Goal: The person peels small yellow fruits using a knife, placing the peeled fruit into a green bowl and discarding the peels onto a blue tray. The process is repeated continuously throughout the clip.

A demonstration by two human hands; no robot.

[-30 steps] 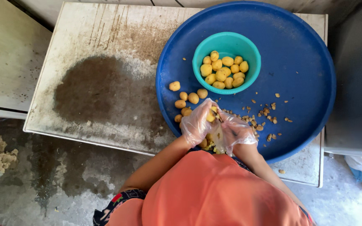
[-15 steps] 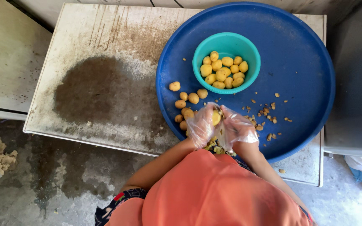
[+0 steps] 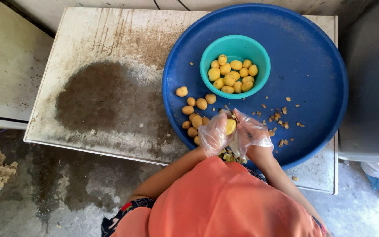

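While both hands work close together over the near edge of the blue tray [image 3: 312, 57], the left hand [image 3: 213, 134], in a thin clear glove, curls its fingers around a small yellow potato [image 3: 230, 126]; the right hand [image 3: 252, 134], gloved the same way, is closed on what looks like a small blade, too hidden to be sure of; the potato sits between the two palms, just above the tray's near rim; a slick glove on a round, wet potato could let it slip, and a slip would likely send the edge toward the left fingers or drop the potato off the near rim onto the floor; just to the left lies a cluster of loose potatoes [image 3: 194, 112], any of which could roll if nudged; to the right, scattered peel scraps [image 3: 277, 116]; toward the tray's far side stands a teal bowl [image 3: 259, 55] of peeled potatoes; the tray rests on a stained white table [image 3: 97, 87]; no packages, labels or signs show.
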